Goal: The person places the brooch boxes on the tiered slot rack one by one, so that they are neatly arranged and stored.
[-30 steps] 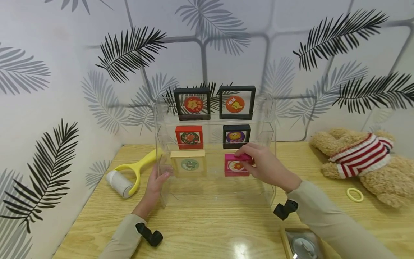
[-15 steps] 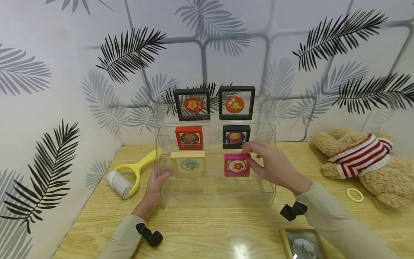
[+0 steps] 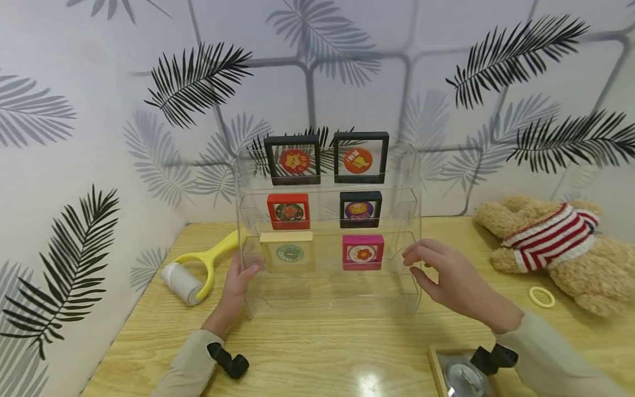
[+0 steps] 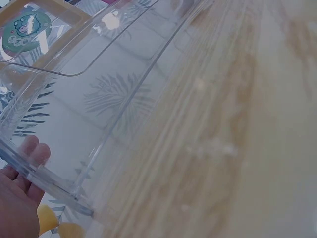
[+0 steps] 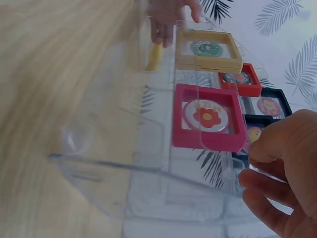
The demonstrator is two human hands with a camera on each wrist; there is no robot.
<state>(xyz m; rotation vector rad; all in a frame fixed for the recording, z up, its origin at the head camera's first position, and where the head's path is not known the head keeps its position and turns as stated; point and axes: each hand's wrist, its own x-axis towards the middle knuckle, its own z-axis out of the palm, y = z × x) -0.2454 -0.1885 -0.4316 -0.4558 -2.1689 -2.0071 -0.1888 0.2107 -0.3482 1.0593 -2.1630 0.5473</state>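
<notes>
A clear acrylic display stand [image 3: 329, 304] with three tiers stands on the table. My left hand [image 3: 237, 282] grips its left side panel, with the fingertips [image 4: 42, 151] showing past the panel's edge. On the lowest tier sit a cream frame [image 3: 311, 253] and a magenta frame [image 3: 363, 240] with a flower badge. Higher up are a red frame [image 3: 289, 197], a small black frame [image 3: 361, 195] and two larger black frames [image 3: 292, 140] on top. My right hand [image 3: 456, 281] holds nothing; its fingers are loosely bent beside the stand's right edge.
Left of the stand lies a yellow-handled lint roller [image 3: 208, 262]. A teddy bear [image 3: 607, 270] in a striped sweater and a yellow ring [image 3: 542, 297] lie at the right. A wooden tray [image 3: 436, 366] holding a round metal object [image 3: 463, 380] is at the front right.
My right hand has let go of the magenta frame and moved right to the stand's edge. The frame stays on the lowest tier. The left hand keeps its grip on the side panel.
</notes>
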